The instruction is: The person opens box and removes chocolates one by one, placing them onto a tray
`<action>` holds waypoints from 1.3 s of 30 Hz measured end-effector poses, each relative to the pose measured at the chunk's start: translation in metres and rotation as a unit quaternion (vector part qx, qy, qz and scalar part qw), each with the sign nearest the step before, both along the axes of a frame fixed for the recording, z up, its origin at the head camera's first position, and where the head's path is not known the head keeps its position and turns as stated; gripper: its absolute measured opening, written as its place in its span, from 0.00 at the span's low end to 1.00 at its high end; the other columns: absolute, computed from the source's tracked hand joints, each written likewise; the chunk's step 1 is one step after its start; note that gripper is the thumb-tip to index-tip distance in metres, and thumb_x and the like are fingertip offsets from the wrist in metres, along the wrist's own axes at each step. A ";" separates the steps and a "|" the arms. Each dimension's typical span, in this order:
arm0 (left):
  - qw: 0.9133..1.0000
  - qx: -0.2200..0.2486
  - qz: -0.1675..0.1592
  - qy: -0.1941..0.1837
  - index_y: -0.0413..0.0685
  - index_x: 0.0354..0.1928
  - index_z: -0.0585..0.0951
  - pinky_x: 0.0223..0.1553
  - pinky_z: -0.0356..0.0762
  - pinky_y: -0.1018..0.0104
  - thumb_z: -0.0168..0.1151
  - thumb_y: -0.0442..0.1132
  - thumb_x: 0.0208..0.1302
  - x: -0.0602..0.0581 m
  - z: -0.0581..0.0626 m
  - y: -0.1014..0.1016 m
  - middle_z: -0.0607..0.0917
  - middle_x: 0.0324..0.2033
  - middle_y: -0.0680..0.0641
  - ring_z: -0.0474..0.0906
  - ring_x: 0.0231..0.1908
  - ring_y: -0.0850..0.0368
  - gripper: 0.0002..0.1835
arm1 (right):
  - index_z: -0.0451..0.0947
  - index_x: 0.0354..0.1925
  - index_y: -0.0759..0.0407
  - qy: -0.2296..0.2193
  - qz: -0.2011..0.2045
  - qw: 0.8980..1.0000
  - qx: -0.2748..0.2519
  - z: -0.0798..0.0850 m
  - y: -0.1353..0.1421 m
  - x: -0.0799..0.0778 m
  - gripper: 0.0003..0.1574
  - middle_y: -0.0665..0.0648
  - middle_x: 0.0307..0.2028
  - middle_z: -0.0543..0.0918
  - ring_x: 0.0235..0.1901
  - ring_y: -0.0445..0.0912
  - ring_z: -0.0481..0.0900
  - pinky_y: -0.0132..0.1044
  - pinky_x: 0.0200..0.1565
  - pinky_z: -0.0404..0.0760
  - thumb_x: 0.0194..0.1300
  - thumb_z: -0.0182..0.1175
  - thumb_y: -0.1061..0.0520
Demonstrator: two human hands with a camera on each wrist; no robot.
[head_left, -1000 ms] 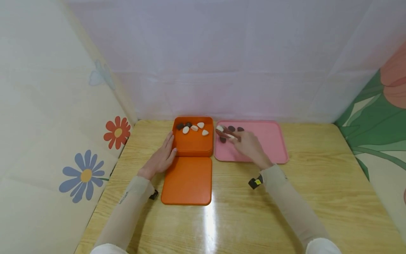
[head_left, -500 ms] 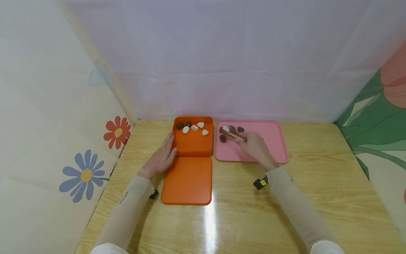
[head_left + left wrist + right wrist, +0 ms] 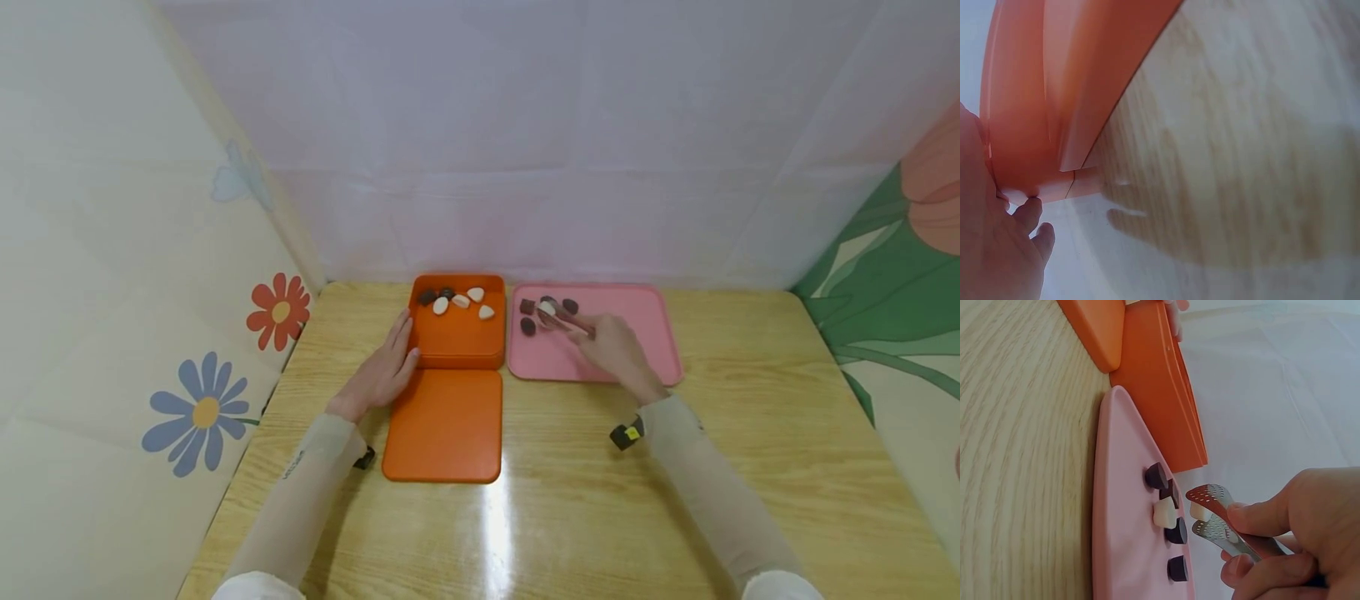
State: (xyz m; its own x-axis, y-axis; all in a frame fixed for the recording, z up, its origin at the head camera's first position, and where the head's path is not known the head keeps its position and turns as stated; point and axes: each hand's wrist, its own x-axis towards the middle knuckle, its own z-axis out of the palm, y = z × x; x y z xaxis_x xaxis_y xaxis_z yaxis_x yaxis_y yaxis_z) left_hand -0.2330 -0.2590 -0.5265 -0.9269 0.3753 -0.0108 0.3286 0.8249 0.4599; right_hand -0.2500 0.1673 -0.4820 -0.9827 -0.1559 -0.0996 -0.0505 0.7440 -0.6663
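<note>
My left hand (image 3: 378, 375) rests against the left wall of an orange box (image 3: 457, 342), its fingers fairly straight along the side. Several dark and white chocolates (image 3: 440, 306) lie in the back of that box. My right hand (image 3: 615, 346) grips small metal tongs (image 3: 1213, 512) with perforated ends, over the left part of a pink tray (image 3: 630, 333). Between the tong ends sits a white chocolate (image 3: 1198, 511), raised above the tray in the right wrist view. Below it on the tray are another white chocolate (image 3: 1164, 512) and several dark chocolates (image 3: 1177, 569).
An orange lid (image 3: 442, 427) lies flat in front of the box, touching or nearly touching it. Tray and box stand side by side on a wooden table (image 3: 570, 500). A pale cloth wall (image 3: 525, 167) rises right behind them, with a flowered wall on either side.
My right hand has moved rightward over the tray with the tongs and the white chocolate, uncovering a dark chocolate at the tray's left. My left hand has stayed on the box.
</note>
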 end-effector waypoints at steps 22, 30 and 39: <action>1.000 0.003 0.001 -0.005 0.36 0.86 0.39 0.81 0.55 0.39 0.36 0.50 0.89 0.002 0.003 0.002 0.34 0.87 0.42 0.46 0.85 0.38 0.38 | 0.85 0.63 0.62 0.013 -0.007 1.000 0.027 -0.015 0.023 0.003 0.25 0.54 0.21 0.75 0.17 0.39 0.64 0.30 0.17 0.63 0.77 0.64 0.48; 1.000 -0.001 0.001 -0.005 0.36 0.86 0.39 0.81 0.55 0.39 0.37 0.49 0.89 0.001 0.003 0.003 0.34 0.87 0.42 0.46 0.84 0.37 0.38 | 0.84 0.64 0.63 0.026 -0.002 0.999 0.036 -0.023 0.031 0.003 0.27 0.54 0.20 0.75 0.16 0.39 0.65 0.30 0.18 0.63 0.78 0.62 0.48; 1.000 -0.002 0.001 -0.002 0.36 0.86 0.39 0.81 0.55 0.39 0.38 0.49 0.89 0.001 0.002 0.002 0.34 0.87 0.42 0.46 0.85 0.38 0.38 | 0.81 0.68 0.62 0.008 -0.025 0.999 0.030 -0.024 0.034 0.006 0.29 0.58 0.25 0.81 0.17 0.40 0.69 0.31 0.18 0.66 0.76 0.63 0.50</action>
State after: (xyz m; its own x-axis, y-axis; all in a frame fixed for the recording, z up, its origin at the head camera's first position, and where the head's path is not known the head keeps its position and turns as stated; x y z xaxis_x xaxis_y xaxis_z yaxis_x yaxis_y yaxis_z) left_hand -0.2319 -0.2573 -0.5246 -0.9273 0.3741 -0.0150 0.3261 0.8268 0.4583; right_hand -0.2439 0.2009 -0.5062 -0.9906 -0.1013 -0.0924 -0.0224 0.7843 -0.6200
